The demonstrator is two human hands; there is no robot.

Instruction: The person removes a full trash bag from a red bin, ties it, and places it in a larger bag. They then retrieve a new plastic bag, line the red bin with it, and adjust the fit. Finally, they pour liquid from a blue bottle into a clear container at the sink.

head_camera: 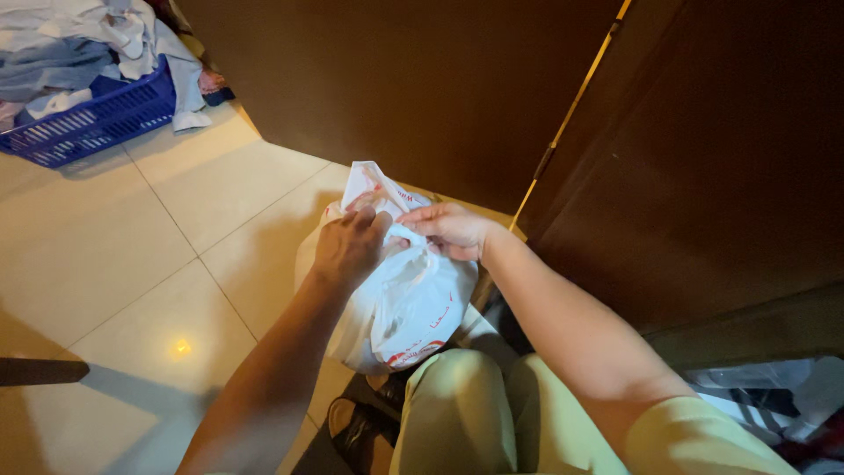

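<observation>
A white plastic bag (413, 308) with red print stands full on the tiled floor in front of my knee. Both my hands are at its top. My left hand (350, 246) pinches one of the bag's handles, fingers closed around the plastic. My right hand (450, 229) grips the other handle right beside it, fingertips touching the left hand's. The handles rise in a loose twist (374, 185) above my fingers. What is inside the bag is hidden.
A dark brown wooden cabinet (440, 79) rises behind the bag, its door (703, 158) hinged open at the right. A blue laundry basket (97, 119) heaped with clothes sits far left. My knee (457, 405) and a dark sandal (360, 431) are below the bag.
</observation>
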